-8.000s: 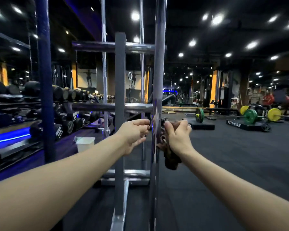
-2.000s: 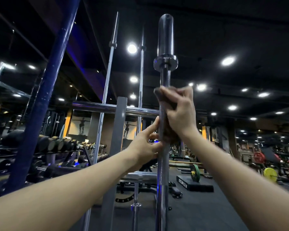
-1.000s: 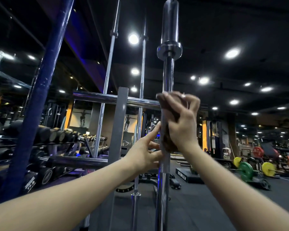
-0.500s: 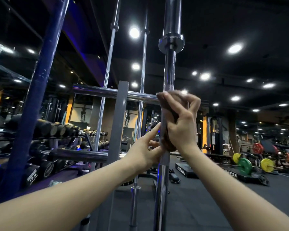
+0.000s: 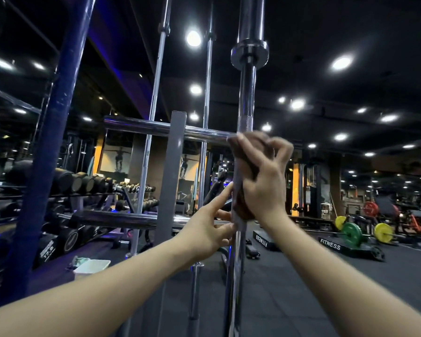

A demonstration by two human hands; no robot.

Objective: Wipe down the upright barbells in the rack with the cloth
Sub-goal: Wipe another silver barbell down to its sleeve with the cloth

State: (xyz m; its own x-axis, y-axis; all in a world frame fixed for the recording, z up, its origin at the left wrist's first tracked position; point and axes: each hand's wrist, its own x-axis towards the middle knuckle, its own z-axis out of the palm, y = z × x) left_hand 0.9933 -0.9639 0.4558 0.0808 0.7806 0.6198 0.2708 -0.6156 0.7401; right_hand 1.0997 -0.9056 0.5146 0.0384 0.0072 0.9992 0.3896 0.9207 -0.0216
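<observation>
The dark brown soft cloth (image 5: 243,166) is limp and light, so it is best bunched in the palm and wrapped round the shaft. The right hand (image 5: 265,186) grips it clenched against the nearest upright chrome steel barbell (image 5: 246,93), below the collar, level with the rack's top chrome crossbar (image 5: 161,127). The left hand (image 5: 204,233), fingers loosely spread, steadies the shaft just beneath. The bar looks heavy, rigid, slick, its knurled band rough; two thinner upright bars (image 5: 156,93) stand behind

Grey steel rack (image 5: 173,152), upright barbells (image 5: 247,93) standing on dark floor (image 5: 350,283)
</observation>
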